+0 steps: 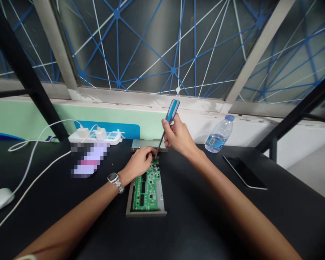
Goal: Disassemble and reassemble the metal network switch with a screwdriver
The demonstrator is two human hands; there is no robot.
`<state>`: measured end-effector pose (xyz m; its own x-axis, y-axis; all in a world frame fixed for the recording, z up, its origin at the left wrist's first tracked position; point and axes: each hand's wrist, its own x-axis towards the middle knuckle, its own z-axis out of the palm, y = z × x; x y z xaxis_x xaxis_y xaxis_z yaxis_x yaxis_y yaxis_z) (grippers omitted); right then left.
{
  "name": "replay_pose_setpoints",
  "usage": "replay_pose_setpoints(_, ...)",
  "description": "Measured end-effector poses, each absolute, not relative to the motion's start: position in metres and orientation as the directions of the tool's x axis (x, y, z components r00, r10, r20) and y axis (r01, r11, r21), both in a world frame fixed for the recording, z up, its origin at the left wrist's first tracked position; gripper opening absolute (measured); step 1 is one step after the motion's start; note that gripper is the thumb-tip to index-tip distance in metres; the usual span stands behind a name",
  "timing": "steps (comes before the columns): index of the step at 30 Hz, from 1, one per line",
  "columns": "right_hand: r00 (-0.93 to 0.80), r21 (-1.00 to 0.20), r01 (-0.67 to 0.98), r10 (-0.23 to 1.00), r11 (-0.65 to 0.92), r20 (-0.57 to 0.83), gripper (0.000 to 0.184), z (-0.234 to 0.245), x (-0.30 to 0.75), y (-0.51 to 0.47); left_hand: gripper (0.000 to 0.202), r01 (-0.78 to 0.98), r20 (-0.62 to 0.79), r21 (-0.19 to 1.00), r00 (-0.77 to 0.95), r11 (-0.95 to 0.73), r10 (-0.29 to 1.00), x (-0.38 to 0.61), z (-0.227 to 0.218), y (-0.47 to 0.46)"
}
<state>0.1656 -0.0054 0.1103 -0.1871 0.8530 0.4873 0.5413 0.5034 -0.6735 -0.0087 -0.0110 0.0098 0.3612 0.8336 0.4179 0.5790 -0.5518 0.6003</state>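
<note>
Head view: right hand (180,135) grips screwdriver (173,110), shaft angled down to far end of green circuit board (151,187); tip contact too small to confirm. Left hand (138,164) hides board's far-left part, can't tell if it's pinching anything. Board's in metal tray (146,214) on black table (195,224).

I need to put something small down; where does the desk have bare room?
Bare desk lies between the circuit board and the right arm, right of that arm, nearer than the phone, and between the left arm and the white cables. It is crowded at the board's far end, where left hand, right hand and screwdriver meet, and around the power strip.
</note>
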Motion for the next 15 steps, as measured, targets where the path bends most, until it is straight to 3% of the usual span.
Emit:
replay_pose_setpoints(5, -0.228, -0.587, 0.590, 0.812, 0.554, 0.537, 0.027, 0.101, 0.159, -0.004, 0.022, 0.360, 0.408, 0.755, 0.398, -0.548, 0.822, -0.008, 0.013, -0.008)
replay_pose_setpoints(15, -0.260, -0.564, 0.600, 0.805, 0.567, 0.533, 0.025, 0.095, 0.155, -0.004, 0.019, 0.388, 0.406, 0.754, 0.360, -0.530, 0.840, -0.010, 0.008, -0.005)
